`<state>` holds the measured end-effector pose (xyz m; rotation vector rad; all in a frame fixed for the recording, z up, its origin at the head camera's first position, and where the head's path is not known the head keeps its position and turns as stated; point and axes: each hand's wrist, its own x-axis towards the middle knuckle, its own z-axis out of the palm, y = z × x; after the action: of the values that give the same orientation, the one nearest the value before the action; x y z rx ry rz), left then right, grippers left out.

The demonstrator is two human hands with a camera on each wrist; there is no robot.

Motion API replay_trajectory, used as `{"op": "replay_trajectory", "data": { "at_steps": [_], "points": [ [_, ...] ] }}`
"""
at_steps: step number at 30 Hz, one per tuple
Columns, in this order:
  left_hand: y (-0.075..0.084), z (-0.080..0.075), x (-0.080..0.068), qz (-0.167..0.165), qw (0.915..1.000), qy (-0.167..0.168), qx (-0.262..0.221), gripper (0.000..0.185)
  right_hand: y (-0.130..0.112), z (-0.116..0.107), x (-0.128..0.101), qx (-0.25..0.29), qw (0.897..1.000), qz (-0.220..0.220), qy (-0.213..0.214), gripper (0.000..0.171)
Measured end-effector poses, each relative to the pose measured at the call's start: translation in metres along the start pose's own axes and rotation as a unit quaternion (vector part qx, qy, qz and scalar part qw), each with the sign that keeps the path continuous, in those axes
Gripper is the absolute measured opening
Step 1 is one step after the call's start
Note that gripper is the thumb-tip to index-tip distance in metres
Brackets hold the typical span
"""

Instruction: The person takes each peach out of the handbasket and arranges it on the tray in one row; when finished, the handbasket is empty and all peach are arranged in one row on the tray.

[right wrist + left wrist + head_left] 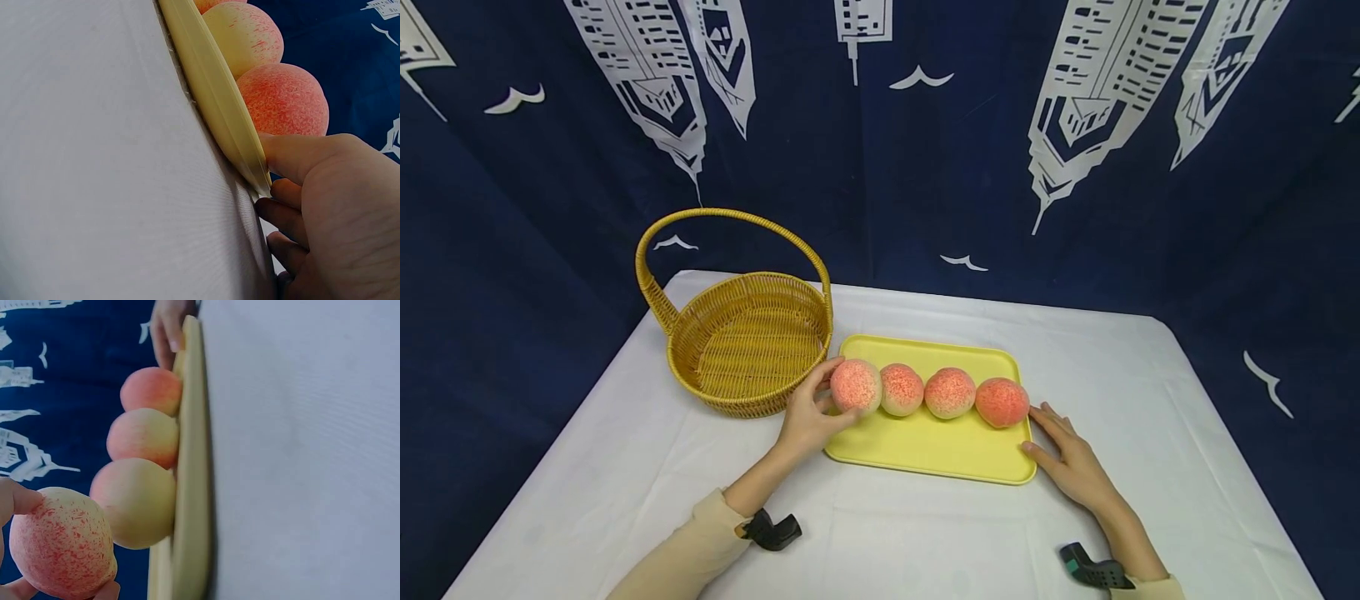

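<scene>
My left hand (811, 417) grips a peach (856, 387) at the left end of the yellow tray (917, 454), with thumb and fingers around its sides. In the left wrist view this speckled peach (61, 544) appears raised off the tray. Three more peaches stand in a row on the tray: one beside the held peach (902, 389), a middle one (951, 393) and a redder one (1002, 402) at the right. At the tray's right edge is my right hand (1070, 458). The right wrist view has its thumb (290, 153) over the rim and fingers lower down outside it.
A wicker basket (752, 408) with a tall arched handle stands left of the tray, close to my left hand. White cloth (917, 533) covers the table. Behind it hangs a dark blue curtain (910, 183) with white building prints.
</scene>
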<state>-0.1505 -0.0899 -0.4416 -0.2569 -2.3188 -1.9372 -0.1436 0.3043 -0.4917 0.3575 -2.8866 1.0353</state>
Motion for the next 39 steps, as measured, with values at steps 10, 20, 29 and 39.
{"op": "replay_trajectory", "data": {
  "at_steps": [10,20,29,39],
  "points": [
    [-0.024,0.0,0.004,-0.012,0.9994,0.024,0.023,0.079,0.002,0.002,-0.002,0.008,1.0,-0.019,0.011,0.058],
    [-0.033,0.004,0.01,0.006,0.998,0.03,0.055,0.078,0.002,0.002,-0.002,0.008,1.0,-0.019,0.011,0.058],
    [-0.036,0.004,0.012,0.01,0.9973,0.027,0.068,0.078,0.001,0.003,-0.002,0.007,1.0,-0.021,0.012,0.058],
    [-0.036,0.005,0.014,0.016,0.9952,0.03,0.092,0.078,0.001,0.002,-0.001,0.012,1.0,-0.02,0.011,0.058]
  ]
}}
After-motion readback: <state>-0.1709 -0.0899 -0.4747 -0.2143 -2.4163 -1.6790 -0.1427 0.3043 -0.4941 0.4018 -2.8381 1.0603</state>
